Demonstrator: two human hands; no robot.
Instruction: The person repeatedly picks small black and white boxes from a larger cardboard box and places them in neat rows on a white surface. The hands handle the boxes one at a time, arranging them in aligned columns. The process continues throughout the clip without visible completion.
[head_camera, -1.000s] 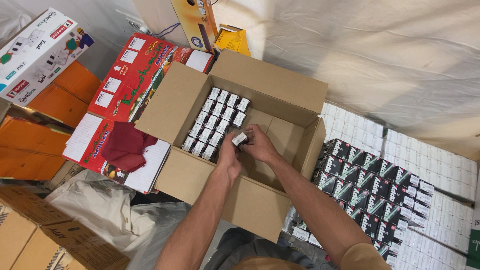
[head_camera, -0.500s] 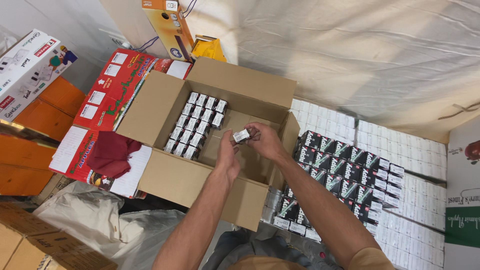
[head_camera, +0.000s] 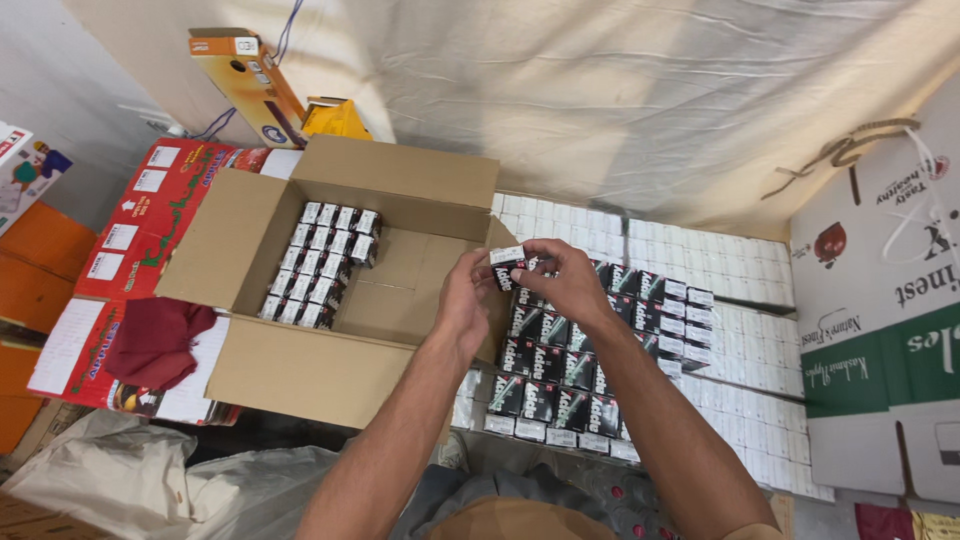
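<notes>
Both hands grip one small black-white box (head_camera: 507, 264): L hand (head_camera: 468, 300) below-left, R hand (head_camera: 560, 280) at right end. Long axis approx. horizontal. Open carton (head_camera: 300, 370) lies left, nearer L hand.

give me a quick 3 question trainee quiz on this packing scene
1. True or false: both hands hold one small black-and-white box.
2. Where do the packed small boxes sit in the open cardboard carton? A) its left part B) its right part C) all over
3. What lies on the red printed carton to the left?

Key
1. True
2. A
3. A dark red cloth
</notes>
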